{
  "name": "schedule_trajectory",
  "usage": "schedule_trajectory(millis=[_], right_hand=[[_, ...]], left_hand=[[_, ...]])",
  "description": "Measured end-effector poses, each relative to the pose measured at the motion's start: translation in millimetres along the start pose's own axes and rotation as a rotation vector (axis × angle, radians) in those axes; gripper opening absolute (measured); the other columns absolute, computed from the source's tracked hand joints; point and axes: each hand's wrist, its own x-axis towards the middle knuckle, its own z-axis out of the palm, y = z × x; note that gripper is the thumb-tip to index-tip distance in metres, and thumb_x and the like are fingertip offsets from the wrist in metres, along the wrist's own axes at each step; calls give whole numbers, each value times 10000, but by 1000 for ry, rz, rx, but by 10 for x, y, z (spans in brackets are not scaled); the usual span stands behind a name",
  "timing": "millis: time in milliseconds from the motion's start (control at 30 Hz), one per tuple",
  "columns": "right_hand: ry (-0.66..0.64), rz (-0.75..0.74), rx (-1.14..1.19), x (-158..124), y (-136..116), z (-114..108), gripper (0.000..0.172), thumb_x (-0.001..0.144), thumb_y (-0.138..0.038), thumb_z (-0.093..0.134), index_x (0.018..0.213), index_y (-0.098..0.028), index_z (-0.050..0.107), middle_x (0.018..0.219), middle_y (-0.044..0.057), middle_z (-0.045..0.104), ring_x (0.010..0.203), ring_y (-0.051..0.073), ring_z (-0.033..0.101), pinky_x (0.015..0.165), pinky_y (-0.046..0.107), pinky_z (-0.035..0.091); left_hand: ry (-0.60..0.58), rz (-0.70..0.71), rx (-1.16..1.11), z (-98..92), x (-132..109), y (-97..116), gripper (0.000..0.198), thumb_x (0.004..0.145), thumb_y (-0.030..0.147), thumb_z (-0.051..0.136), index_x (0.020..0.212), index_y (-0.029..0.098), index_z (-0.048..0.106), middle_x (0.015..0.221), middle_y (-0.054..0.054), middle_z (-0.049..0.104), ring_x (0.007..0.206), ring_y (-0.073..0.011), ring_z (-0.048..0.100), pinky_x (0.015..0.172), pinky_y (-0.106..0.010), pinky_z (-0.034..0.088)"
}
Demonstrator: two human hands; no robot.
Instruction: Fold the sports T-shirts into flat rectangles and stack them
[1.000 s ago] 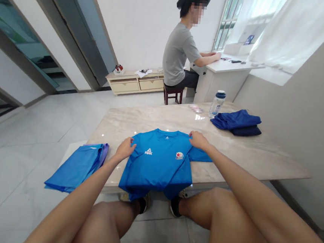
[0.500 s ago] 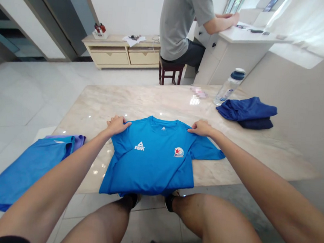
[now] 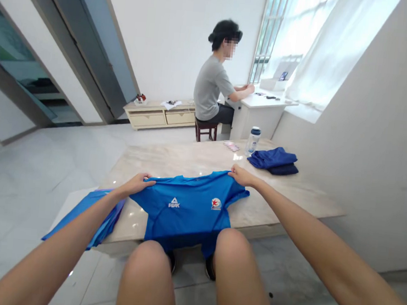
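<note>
A bright blue T-shirt (image 3: 187, 210) with a white logo and a star badge lies front-up over the near edge of a marble table (image 3: 188, 158), its lower part hanging off towards my knees. My left hand (image 3: 137, 183) is closed on the shirt's left shoulder. On the other side, my right hand (image 3: 241, 175) pinches the right shoulder. The shoulder line is lifted a little off the tabletop between them.
A blue garment pile (image 3: 89, 216) lies on a low surface left of the table. Folded dark blue clothes (image 3: 274, 160) and a water bottle (image 3: 252, 140) sit at the far right. A person in a grey shirt (image 3: 212, 94) sits at a white desk (image 3: 259, 111) beyond.
The camera has tilted up and the shirt now sits nearer the table edge with more hanging off. Both hands keep their grip on the shoulders, which are pulled up and taut.
</note>
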Motion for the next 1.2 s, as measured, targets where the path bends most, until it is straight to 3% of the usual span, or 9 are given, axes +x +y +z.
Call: schedule_trajectory(millis=[133,233,367,500,600,700,933,1033,1200], right_hand=[[238,-225,88,-529,-382,-885,106,1060,-284,569,1136,-213,584,944,51,731,884,229,665,794,293,470],[486,-402,234,-1050,-619,-1305,246,1073,-332,530,1282,-214,584,955,62,764,851,248,676,840,333,494],[472,-497,264,-1674,-678,-1294,256,1036,-325,563,1225,-216,696,1057,93,824,949,289,736,920,378,530],[555,-459,263,-2057,-534,-1010,275,994,-254,536,1059,-195,796,1074,117,835,988,311,755,947,400,545],[693,-403,378,-2223,-478,-807,329,1032,-363,539,1104,-192,810,1051,112,832,927,303,744,899,399,561],[757,-376,431,-2265,-507,-660,384,1052,-481,555,1088,-195,810,968,95,820,856,286,724,851,380,560],[877,-140,167,-1974,-622,-552,430,1104,-511,509,1141,-193,797,958,146,811,858,314,724,733,335,461],[887,-106,-42,-1835,-591,-550,445,1123,-493,481,1220,-177,778,920,161,796,821,314,711,694,316,374],[858,-139,-238,-1684,-341,-668,512,1134,-535,443,1194,-148,772,824,153,753,766,291,669,685,306,290]], left_hand=[[150,81,12,-604,-805,642,633,559,743,826,892,208,768,789,-43,792,768,-281,741,654,-325,570],[368,214,85,-781,-1544,926,636,699,782,723,955,206,806,891,-63,828,882,-315,763,748,-339,584],[443,252,234,-622,-2361,831,528,782,719,717,931,226,831,881,-42,830,921,-337,764,786,-334,574],[569,340,256,-469,-2765,599,380,843,546,572,883,245,800,905,-52,819,904,-292,747,836,-332,557],[682,372,282,-394,-2851,511,370,893,520,512,891,242,757,928,-72,788,900,-267,714,853,-340,538],[682,263,233,-270,-2771,441,355,911,519,510,924,240,730,854,-53,745,847,-252,683,822,-339,535],[640,122,-337,-47,-2224,357,338,819,447,580,1028,215,709,917,-38,758,959,-248,687,859,-313,551],[653,154,-239,-90,-2098,378,319,884,482,546,976,222,705,859,-28,718,913,-245,666,836,-313,534],[682,259,207,-271,-2165,313,313,965,460,510,998,233,722,856,-35,718,833,-237,647,790,-303,483]])
